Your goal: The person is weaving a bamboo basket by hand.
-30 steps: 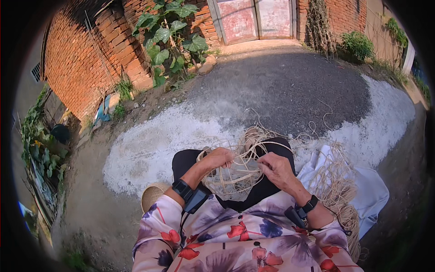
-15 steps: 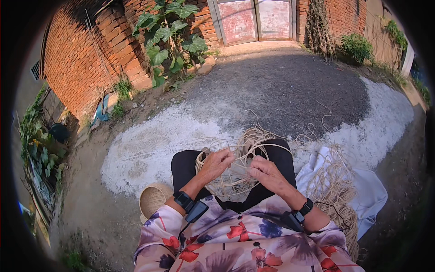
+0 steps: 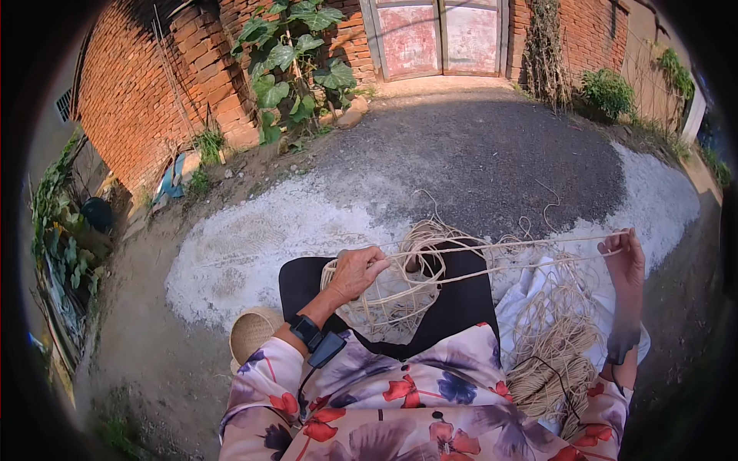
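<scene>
A pale cord [image 3: 523,243] runs in long strands between my two hands, above my knees. My left hand [image 3: 355,273] is closed on the cord over my left knee, thumb and fingers pinched together. Far out to the right, my right hand [image 3: 624,257] is raised with its fingers curled round the cord's other end. Loose loops of the same cord [image 3: 396,301] hang between my legs, and more coils lie by my feet. Beside my right thigh is a big tangled heap of cord [image 3: 557,369], partly on white cloth [image 3: 530,296].
A round woven basket [image 3: 252,332] stands left of my leg. Pale powdery material [image 3: 246,246] covers the ground ahead, around dark gravel [image 3: 492,161]. Farther off are a leafy plant [image 3: 280,58], a brick wall [image 3: 154,100] and a faded red double door [image 3: 407,42].
My right hand has swung from above my lap far to the right, drawing the cord out into long strands. The left hand has moved slightly left and stays on the cord.
</scene>
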Action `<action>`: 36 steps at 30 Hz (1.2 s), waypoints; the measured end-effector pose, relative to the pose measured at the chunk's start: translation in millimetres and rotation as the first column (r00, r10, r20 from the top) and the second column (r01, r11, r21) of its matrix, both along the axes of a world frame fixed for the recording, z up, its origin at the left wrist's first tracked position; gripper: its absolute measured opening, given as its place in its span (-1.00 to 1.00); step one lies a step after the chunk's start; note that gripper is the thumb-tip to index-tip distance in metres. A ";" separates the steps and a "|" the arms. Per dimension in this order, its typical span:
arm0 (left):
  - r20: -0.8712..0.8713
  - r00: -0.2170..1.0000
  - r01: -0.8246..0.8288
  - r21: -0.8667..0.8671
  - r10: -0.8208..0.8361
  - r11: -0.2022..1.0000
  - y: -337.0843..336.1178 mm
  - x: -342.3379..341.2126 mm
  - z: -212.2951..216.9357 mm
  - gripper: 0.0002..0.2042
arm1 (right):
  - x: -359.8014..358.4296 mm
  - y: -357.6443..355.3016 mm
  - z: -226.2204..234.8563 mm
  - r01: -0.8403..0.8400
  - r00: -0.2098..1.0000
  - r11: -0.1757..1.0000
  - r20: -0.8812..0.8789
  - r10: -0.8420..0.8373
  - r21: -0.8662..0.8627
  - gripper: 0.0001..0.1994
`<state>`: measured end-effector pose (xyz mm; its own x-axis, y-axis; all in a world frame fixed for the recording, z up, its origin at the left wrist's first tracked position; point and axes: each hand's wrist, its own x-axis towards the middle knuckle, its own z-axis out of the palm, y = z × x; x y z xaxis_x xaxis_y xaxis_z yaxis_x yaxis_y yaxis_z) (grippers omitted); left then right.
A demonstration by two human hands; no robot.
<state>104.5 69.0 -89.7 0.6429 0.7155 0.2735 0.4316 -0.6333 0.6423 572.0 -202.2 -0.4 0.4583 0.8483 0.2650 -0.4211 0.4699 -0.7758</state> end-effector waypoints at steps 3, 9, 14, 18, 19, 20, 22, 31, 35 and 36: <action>-0.046 0.998 -0.042 -0.135 0.036 0.990 20.8 -3.2 1.2 -0.77 | 99.6 -80.4 -5.6 0.398 0.915 0.914 -0.044 -0.402 -0.077 -0.88; -0.010 0.999 0.036 -0.438 -0.045 0.898 44.6 -6.1 -4.4 -0.70 | 177.7 -159.4 -58.5 0.875 0.455 0.162 0.657 -0.602 -0.457 -0.71; -0.119 0.986 0.054 -0.426 -0.116 0.903 40.8 -2.3 2.1 -0.62 | 30.4 -31.0 -98.2 0.769 0.482 0.600 0.815 -0.321 -0.218 -0.76; -0.177 0.980 0.006 -0.431 -0.091 0.903 35.2 2.3 8.1 -0.60 | -144.4 51.5 -80.7 0.216 0.592 0.895 0.781 0.198 -0.390 -0.69; -0.137 0.986 0.028 -0.431 -0.096 0.902 34.0 3.2 8.0 -0.65 | -176.8 64.8 -75.8 0.205 0.446 0.894 0.851 0.278 -0.400 -0.62; -0.095 0.990 0.049 -0.431 -0.100 0.901 33.5 3.6 7.6 -0.69 | -204.2 75.5 -73.5 0.228 0.245 0.898 0.915 0.320 -0.375 -0.57; -0.103 0.991 0.040 -0.413 -0.091 0.910 34.6 3.4 5.0 -0.64 | -235.7 90.2 -77.3 0.157 0.019 0.930 0.942 0.334 -0.333 -0.71; -0.112 0.991 0.001 -0.531 -0.072 0.847 42.9 0.2 -3.3 -0.61 | -18.0 -17.9 -127.0 0.742 0.486 0.540 0.874 -0.026 -0.397 -0.68; -0.151 0.981 0.033 -0.502 -0.125 0.864 37.1 4.9 -1.1 -0.63 | 21.0 -81.9 -155.4 0.958 0.120 0.087 0.659 0.743 -0.272 -0.67; -0.165 0.979 0.015 -0.512 -0.116 0.859 36.5 5.4 -1.0 -0.63 | 12.6 -74.5 -159.5 0.919 0.212 0.011 0.519 0.828 -0.393 -0.66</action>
<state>109.9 105.5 -90.7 0.6957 0.6763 -0.2420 0.5422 -0.2735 0.7945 584.6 -276.7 -159.9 0.7893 0.5375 -0.2968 0.5998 -0.7783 0.1855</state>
